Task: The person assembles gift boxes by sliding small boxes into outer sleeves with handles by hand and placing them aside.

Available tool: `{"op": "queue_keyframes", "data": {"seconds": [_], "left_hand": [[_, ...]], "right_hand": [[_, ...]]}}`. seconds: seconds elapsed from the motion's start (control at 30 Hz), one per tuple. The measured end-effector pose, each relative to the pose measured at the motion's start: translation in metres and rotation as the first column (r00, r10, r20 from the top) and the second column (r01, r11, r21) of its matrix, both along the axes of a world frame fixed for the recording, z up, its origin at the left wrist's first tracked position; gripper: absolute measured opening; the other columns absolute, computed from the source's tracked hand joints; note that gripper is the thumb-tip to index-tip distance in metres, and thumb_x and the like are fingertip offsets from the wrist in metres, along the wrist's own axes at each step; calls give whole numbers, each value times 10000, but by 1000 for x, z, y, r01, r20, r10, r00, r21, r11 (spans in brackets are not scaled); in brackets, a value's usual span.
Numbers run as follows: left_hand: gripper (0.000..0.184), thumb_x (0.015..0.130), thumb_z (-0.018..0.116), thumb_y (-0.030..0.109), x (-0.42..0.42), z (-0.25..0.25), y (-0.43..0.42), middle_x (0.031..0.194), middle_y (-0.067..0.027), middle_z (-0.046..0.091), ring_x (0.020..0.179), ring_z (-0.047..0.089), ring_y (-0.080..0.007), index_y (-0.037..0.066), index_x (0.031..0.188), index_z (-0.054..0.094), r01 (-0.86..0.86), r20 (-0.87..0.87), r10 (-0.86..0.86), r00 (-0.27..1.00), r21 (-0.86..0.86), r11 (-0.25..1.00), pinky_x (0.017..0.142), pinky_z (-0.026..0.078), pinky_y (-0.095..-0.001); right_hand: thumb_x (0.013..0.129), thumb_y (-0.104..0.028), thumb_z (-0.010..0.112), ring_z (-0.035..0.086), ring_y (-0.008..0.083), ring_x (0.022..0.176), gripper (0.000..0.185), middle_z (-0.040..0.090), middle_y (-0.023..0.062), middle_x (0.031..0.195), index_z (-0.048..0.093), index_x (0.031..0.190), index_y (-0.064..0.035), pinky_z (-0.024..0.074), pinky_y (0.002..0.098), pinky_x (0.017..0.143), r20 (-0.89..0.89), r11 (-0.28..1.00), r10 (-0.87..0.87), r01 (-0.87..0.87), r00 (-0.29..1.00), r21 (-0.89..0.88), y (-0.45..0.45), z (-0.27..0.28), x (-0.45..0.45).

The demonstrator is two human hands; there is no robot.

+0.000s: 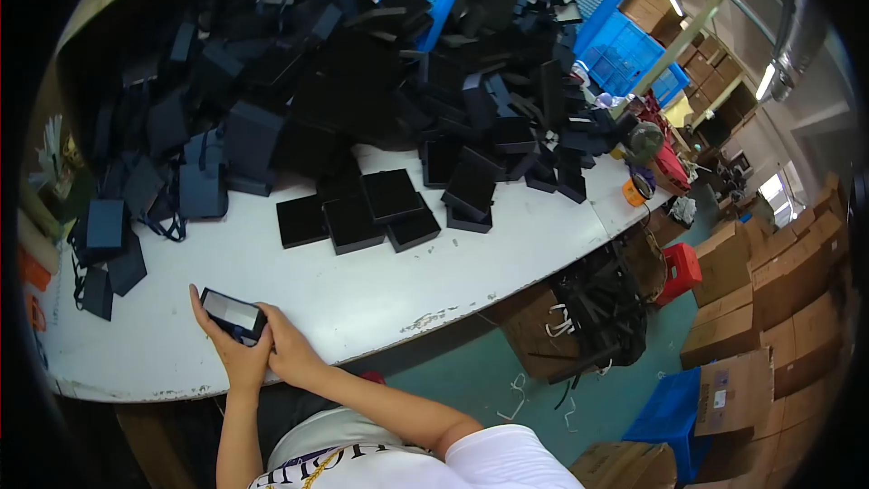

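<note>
Okay, left to right, clock centred on small box (pixel 232 311). At ten o'clock, dark blue box (pixel 107 225) on white table (pixel 362 294). Then left hand (pixel 233 355), part-curled, cradling the near-left side. Between both hands, near the table's front edge: small box, pale inside, apparently open. Looks light, stiff, smooth, edges likely to dent; hold by outer walls, off the pale lining. Then right hand (pixel 290 349), fingers bent, gripping the right end. At two o'clock, black boxes (pixel 351 222).
</note>
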State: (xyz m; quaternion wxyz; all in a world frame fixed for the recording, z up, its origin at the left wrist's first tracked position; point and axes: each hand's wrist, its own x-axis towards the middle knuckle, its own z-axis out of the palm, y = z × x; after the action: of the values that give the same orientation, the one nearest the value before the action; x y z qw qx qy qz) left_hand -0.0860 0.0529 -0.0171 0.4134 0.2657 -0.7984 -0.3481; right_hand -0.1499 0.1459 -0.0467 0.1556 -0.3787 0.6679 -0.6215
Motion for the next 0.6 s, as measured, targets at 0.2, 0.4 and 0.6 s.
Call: {"op": "queue_keyframes", "data": {"seconds": [0.2,0.4,0.6], "left_hand": [[1177,661,821,68,2,5,1,1648,-214,211,1524,233,-396,36,1608,123,-29,28,30,999,-39,999,1253,178,-500],[1150,638,831,84,10,1,5,1619,-205,258,1465,312,-382,25,1585,181,194,-272,-263,926,-253,948,1238,230,-478],[1092,645,828,78,3,-7,2,1508,-202,345,1418,356,-372,46,1560,232,211,-33,-216,976,-114,971,1205,274,-450]], "right_hand": [[851,28,624,433,428,1399,728,437,277,1481,340,1520,41,377,448,1165,-299,997,83,-77,951,31,51,39,-34],[869,-6,658,570,400,1227,490,595,237,1303,542,1342,54,455,457,1068,-558,905,-371,423,742,-39,129,22,-90],[874,-19,643,625,368,1081,350,653,200,1150,603,1219,26,507,439,951,-681,877,-355,481,641,-5,124,22,-92]]}}
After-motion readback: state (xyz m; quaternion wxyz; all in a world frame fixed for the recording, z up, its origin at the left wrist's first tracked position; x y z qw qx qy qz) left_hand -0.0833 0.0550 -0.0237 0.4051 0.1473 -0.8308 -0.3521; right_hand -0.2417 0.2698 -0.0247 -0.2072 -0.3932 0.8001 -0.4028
